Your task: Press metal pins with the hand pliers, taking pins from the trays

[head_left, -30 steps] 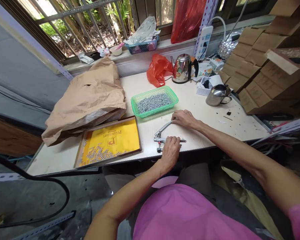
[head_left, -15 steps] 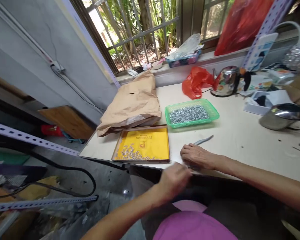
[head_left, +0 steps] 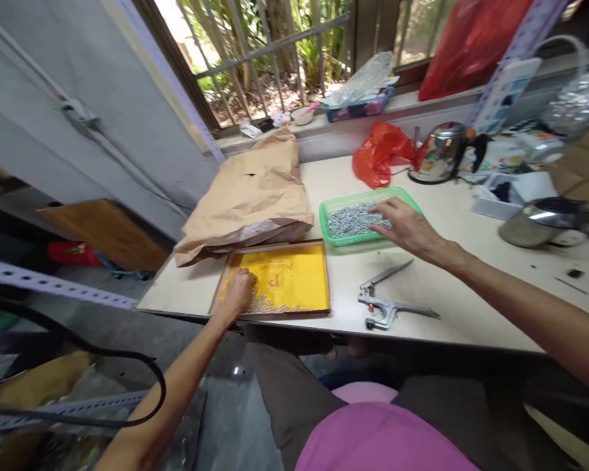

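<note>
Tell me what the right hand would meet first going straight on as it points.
The right hand would likely meet the metal pieces in the green basket; depth is unclear.

One green basket [head_left: 357, 199], with small metal pins [head_left: 346, 221] too many to count inside; two hands: right hand [head_left: 406, 226] over it, left hand [head_left: 239, 290] left of it; one tray [head_left: 305, 275] and one paper bag [head_left: 255, 190], also left; one plier tool [head_left: 395, 307] in front; one crumpled red bag [head_left: 380, 157] behind; one kettle [head_left: 436, 156] behind-right; one steel pot [head_left: 531, 226] right.
</note>
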Demonstrator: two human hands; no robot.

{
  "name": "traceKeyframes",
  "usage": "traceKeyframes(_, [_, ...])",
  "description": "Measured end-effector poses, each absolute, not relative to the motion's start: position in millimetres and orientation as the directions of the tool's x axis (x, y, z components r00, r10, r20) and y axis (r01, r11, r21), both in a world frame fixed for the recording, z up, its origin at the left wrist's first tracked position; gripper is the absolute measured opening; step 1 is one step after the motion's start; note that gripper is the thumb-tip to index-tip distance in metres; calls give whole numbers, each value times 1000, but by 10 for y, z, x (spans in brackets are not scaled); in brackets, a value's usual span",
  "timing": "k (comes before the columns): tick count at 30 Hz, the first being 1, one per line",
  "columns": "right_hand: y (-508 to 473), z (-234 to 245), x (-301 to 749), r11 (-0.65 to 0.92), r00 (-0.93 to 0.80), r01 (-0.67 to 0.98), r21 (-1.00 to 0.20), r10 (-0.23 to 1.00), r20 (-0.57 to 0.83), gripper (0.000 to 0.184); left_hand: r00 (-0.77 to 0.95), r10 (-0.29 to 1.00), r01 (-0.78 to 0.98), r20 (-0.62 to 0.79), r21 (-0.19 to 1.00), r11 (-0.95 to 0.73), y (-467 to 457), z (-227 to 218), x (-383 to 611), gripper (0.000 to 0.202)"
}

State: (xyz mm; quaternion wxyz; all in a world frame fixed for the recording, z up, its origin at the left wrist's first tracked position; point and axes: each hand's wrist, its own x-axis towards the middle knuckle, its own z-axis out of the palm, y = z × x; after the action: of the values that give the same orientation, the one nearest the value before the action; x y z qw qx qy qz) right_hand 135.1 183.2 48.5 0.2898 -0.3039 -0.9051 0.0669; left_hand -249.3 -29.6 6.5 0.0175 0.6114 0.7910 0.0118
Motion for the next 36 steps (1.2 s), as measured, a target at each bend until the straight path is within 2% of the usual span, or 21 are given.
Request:
traceKeyframes(2, [1615,453,1495,808,-744,510,-295,587,319,27,-295,954,943,45,177,283,-235,91,-2399,22])
traceKeyframes(4, [1334,376,1656,799,-814,511,-315,568,121,28,-373,926,845,47,429,319,-157,122,-2143,20])
traceKeyframes(7, [966,206,1913,756,-811,573,-318,579,-84,28,-363,921,504,-142,801,322,-81,150,-1439,32])
traceKeyframes(9, [812,92,2065,719,-773,630,-292,616,-153,30,-254,938,334,-235,889,313,-56,120,-886,34])
traceKeyframes(14, [668,-64,2240,630,-688,709,-316,716,-119,22,-133,948,219,-290,924,313,29,-127,-29,29])
traceKeyframes(21, [621,-130,2277,602,-664,703,-379,746,-49,20,-198,916,138,-349,915,379,43,-257,32,33])
traceKeyframes(36, [622,-138,2305,593,-652,696,-404,758,-11,20,-205,911,271,-359,873,405,53,-233,34,25])
